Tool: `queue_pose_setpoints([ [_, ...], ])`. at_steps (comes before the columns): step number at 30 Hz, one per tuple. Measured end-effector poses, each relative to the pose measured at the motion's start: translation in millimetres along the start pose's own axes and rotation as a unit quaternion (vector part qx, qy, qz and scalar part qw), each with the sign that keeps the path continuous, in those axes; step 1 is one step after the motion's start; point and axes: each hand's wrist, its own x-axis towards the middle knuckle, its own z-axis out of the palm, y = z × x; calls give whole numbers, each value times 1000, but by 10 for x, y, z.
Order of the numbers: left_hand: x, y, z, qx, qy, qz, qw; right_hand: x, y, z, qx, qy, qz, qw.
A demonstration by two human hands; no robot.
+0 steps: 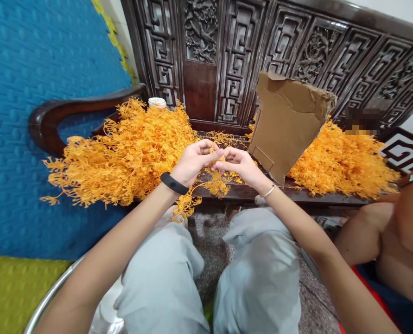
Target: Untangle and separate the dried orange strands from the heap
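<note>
My left hand (198, 160), with a black band on its wrist, and my right hand (237, 163), with a thin bracelet, meet fingertip to fingertip over the bench front. Both pinch a small orange plastic sprig (217, 157); most of it is hidden by the fingers. Below them hangs a strand of orange artificial foliage (215, 185), trailing left toward my knee. Left of my hands rises a large heap of orange artificial foliage (133, 153). Some loose orange stems (223, 138) lie on the dark wood just beyond my fingers.
A cardboard piece (289, 125) stands upright right of my hands, a bent wire frame (263, 159) at its foot. Behind it lies another orange heap (338, 160), near a seated person's bare leg (366, 232). The carved bench back (201, 88) bounds the far side. A metal basin (105, 311) sits lower left.
</note>
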Motion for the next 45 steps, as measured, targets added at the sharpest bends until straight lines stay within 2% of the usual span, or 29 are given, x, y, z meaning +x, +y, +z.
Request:
queue_pose_setpoints([
  [3, 0, 2, -9, -11, -9, -7, 1000, 8, -1, -32, 14, 18, 6, 1000],
  [7, -7, 17, -7, -37, -51, -22, 998, 21, -8, -79, 34, 32, 11, 999],
  [12, -23, 57, 15, -58, -74, -57, 994, 23, -16, -88, 72, -4, 12, 997],
  [22, -54, 138, 33, -85, -95, -114, 985, -5, -62, -89, 62, -42, 21, 997],
  [26, -63, 159, 47, -89, -92, -121, 984, -14, -91, -46, 81, -49, 33, 995],
  [33, -36, 160, 55, -134, -101, -129, 977, 21, -69, 56, 173, -71, 63, 980],
  [38, -43, 194, 78, -149, -80, -147, 974, 42, -26, 115, 231, -70, 78, 967],
  [45, -108, 247, 112, -122, -51, -127, 983, 39, -37, 176, 226, -60, 70, 970],
])
